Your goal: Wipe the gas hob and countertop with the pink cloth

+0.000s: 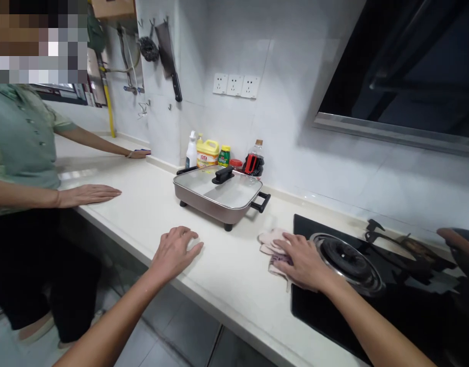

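Note:
My right hand presses a crumpled pale pink cloth onto the white countertop, at the left edge of the black stove. Its fingers curl over the cloth, which bunches out beyond the fingertips and shows a dark patch. Nearer the counter's front edge, my left hand is held low with the thumb apart from the loosely bent fingers and nothing in it. Beyond both hands stands a square electric pan on short black feet. Its glass lid is on, with a black handle on top.
The black stove with a round burner lies on the right under a range hood. Bottles, including a yellow jug, stand behind the pan. A cleaver hangs on the wall. At left, another person's hand rests on the counter.

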A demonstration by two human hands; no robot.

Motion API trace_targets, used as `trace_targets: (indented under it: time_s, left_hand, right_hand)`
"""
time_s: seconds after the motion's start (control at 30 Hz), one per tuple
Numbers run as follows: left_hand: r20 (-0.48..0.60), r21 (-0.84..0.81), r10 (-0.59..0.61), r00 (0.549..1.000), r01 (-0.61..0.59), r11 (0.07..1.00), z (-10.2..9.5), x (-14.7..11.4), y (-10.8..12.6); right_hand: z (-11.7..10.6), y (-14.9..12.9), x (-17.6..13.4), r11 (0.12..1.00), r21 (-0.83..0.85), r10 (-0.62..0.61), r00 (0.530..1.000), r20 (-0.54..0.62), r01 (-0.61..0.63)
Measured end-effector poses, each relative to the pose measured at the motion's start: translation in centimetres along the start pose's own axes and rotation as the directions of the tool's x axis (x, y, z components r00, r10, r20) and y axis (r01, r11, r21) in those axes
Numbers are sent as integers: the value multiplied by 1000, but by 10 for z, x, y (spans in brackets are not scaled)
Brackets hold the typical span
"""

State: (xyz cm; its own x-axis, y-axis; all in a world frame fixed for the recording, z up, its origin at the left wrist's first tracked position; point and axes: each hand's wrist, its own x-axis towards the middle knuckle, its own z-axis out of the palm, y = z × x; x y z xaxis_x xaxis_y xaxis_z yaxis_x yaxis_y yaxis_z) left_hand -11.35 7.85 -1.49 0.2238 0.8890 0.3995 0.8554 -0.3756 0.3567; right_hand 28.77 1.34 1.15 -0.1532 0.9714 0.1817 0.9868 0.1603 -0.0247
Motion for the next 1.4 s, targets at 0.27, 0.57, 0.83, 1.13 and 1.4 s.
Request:
trace_targets:
  time_s: [0.27, 0.57, 0.83, 1.13, 1.4]
  left_hand:
    - [-7, -12, 15, 1000, -15, 1000, -1, 0, -1]
    - [-82, -136, -70, 994, 58, 989, -3, 1, 0]
    - [-61, -136, -107, 992, 98, 986, -7, 0, 5]
    - [-59, -73, -112, 992, 108, 991, -6, 0, 5]
    - [-75, -30, -76, 994, 74, 997, -2, 1, 1]
  right_hand:
    - [24, 41, 67, 978, -148, 150, 989, -12, -151]
    - [35, 24, 147, 955, -70, 288, 958, 9, -287]
    - [29, -55, 99, 999, 51, 13, 995, 101, -18]
    - [7, -113, -29, 965, 215, -171, 982, 75, 151]
    - [-2, -171, -104, 787, 515, -332, 937, -109, 339]
